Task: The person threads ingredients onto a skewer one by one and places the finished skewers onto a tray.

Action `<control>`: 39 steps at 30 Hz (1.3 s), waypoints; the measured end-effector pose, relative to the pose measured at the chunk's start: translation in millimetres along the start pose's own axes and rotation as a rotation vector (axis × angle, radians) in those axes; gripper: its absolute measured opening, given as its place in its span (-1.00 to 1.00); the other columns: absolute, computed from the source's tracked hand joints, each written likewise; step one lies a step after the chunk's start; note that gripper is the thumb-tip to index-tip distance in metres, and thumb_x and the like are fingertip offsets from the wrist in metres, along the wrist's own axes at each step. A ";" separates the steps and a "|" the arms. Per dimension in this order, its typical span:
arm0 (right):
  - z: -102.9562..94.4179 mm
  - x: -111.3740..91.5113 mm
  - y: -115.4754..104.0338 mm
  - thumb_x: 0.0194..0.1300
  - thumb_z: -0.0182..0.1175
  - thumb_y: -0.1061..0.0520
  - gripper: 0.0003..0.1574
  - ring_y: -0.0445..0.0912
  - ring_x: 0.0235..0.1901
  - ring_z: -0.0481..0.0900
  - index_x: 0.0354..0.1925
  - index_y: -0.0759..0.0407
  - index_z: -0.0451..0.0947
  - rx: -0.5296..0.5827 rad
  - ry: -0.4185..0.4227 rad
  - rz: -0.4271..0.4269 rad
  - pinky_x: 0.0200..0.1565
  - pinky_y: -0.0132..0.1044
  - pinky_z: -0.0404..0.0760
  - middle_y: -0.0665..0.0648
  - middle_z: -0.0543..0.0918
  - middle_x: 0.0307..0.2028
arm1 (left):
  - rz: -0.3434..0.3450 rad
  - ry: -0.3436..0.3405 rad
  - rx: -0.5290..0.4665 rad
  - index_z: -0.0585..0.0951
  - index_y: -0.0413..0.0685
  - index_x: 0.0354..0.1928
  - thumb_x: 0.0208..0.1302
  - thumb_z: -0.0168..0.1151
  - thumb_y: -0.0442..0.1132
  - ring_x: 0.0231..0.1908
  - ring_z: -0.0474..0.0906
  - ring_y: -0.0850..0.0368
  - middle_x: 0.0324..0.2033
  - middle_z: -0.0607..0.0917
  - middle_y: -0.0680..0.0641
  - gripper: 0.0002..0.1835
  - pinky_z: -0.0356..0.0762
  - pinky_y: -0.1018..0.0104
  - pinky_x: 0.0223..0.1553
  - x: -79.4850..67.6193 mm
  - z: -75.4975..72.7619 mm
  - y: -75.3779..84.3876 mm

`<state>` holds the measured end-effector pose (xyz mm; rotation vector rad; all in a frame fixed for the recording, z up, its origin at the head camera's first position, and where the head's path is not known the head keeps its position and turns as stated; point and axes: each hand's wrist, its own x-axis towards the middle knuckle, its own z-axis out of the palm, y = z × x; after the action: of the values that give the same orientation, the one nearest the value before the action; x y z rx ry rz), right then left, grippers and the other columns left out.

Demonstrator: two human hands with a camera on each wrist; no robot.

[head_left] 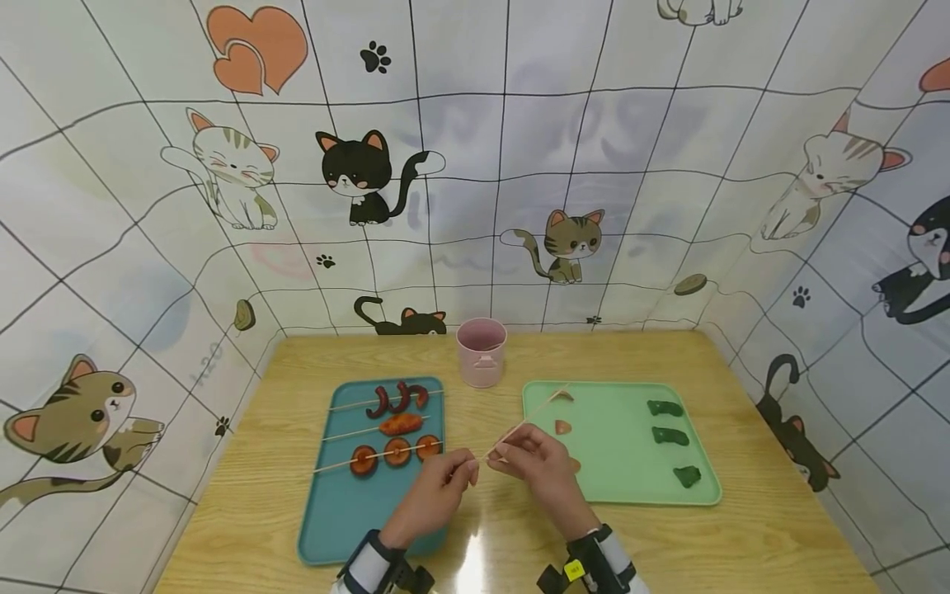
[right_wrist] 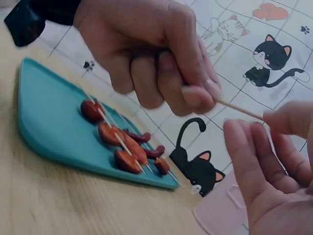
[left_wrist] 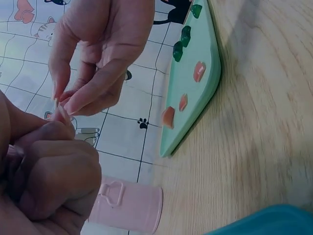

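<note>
Right hand [head_left: 543, 469], pinching skewer [head_left: 540, 414], partly hides green tray [head_left: 619, 470]; cup [head_left: 482, 363] beyond.

Head view looks down from above; close, tilted wrist views face inward, sharing the pink cup [head_left: 482, 365].

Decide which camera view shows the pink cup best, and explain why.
The head view: the pink cup appears whole and upright, its mouth visible. The left wrist view shows it sideways, partly behind the left hand; the right wrist view shows only part, cropped below and partly behind the right hand.
</note>
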<state>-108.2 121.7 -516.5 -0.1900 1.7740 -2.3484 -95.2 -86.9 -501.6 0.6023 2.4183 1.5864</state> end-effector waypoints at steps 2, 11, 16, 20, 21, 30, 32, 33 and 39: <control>-2.3 -0.1 -3.4 0.42 0.30 0.17 -0.66 -0.05 -0.09 0.77 -0.04 0.43 0.47 -0.048 -0.038 -0.007 0.07 -0.07 0.70 0.22 0.70 -0.13 | 0.004 0.014 0.009 0.53 -0.08 -0.39 0.64 -0.05 -0.19 -0.66 0.12 0.38 -0.61 0.31 0.09 -0.65 0.19 0.46 -0.53 -0.3 -1.1 -1.0; -31.2 3.4 -25.7 0.44 0.30 0.03 -0.66 -0.10 0.04 0.72 0.11 0.10 0.62 -0.505 -0.035 -0.128 0.10 -0.26 0.66 0.22 0.72 0.07 | 0.003 0.059 0.003 0.51 0.00 -0.47 0.61 0.00 -0.24 -0.66 0.12 0.37 -0.63 0.29 0.07 -0.64 0.19 0.43 -0.51 -5.9 -11.0 -5.3; -67.9 7.9 -40.5 0.45 0.28 -0.08 -0.50 0.02 0.21 0.62 0.28 -0.06 0.55 -0.674 0.040 -0.088 0.12 -0.31 0.61 0.06 0.65 0.23 | -0.007 0.069 0.000 0.51 -0.03 -0.48 0.61 0.01 -0.17 -0.64 0.14 0.37 -0.63 0.30 0.08 -0.62 0.21 0.43 -0.48 -10.6 -17.0 -7.7; -105.8 13.7 -50.0 0.48 0.24 -0.10 -0.38 0.12 0.29 0.55 0.40 0.01 0.44 -0.777 0.090 -0.080 0.21 -0.19 0.61 0.13 0.55 0.34 | -0.005 0.073 0.002 0.50 -0.08 -0.48 0.61 0.01 -0.11 -0.64 0.14 0.37 -0.62 0.30 0.08 -0.59 0.21 0.44 -0.47 -13.0 -20.7 -9.0; -115.9 15.0 -52.0 0.48 0.23 -0.11 -0.36 0.14 0.30 0.54 0.41 0.03 0.41 -0.811 0.104 -0.082 0.24 -0.14 0.59 0.15 0.54 0.35 | -0.003 0.074 0.007 0.50 -0.08 -0.48 0.61 0.01 -0.10 -0.64 0.14 0.37 -0.62 0.30 0.08 -0.59 0.21 0.44 -0.48 -13.5 -21.5 -9.4; -193.8 19.0 -71.7 0.55 0.14 -0.12 -0.23 0.36 0.33 0.43 0.49 0.26 0.26 -1.055 0.192 -0.040 0.29 0.24 0.47 0.42 0.40 0.41 | -0.019 0.081 0.021 0.53 -0.15 -0.47 0.60 0.02 -0.18 -0.66 0.15 0.36 -0.61 0.36 0.06 -0.62 0.20 0.43 -0.50 -16.7 -24.5 -16.9; -206.2 20.5 -74.6 0.55 0.14 -0.09 -0.23 0.40 0.32 0.43 0.49 0.30 0.24 -1.107 0.201 -0.020 0.26 0.26 0.48 0.46 0.39 0.40 | -0.035 0.083 0.020 0.54 -0.14 -0.46 0.60 0.02 -0.21 -0.65 0.16 0.35 -0.61 0.37 0.06 -0.63 0.21 0.44 -0.51 -16.4 -25.2 -17.6; -212.5 21.5 -75.4 0.55 0.14 -0.07 -0.23 0.41 0.32 0.43 0.49 0.31 0.23 -1.129 0.200 -0.007 0.25 0.27 0.49 0.47 0.39 0.40 | -0.043 0.080 0.021 0.55 -0.14 -0.45 0.60 0.02 -0.23 -0.65 0.17 0.35 -0.61 0.37 0.06 -0.64 0.21 0.44 -0.51 -16.0 -25.8 -18.0; -242.7 27.0 -73.6 0.53 0.15 0.02 -0.24 0.44 0.29 0.44 0.49 0.36 0.21 -1.231 0.155 0.056 0.19 0.31 0.50 0.51 0.41 0.36 | -0.065 0.054 0.032 0.55 -0.19 -0.43 0.62 0.00 -0.22 -0.67 0.13 0.36 -0.62 0.33 0.07 -0.63 0.19 0.45 -0.54 -14.4 -28.1 -18.3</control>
<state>-192.6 362.4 -512.8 -0.1065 2.9584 -0.9360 -96.8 -122.9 -507.7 0.4867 2.4799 1.5610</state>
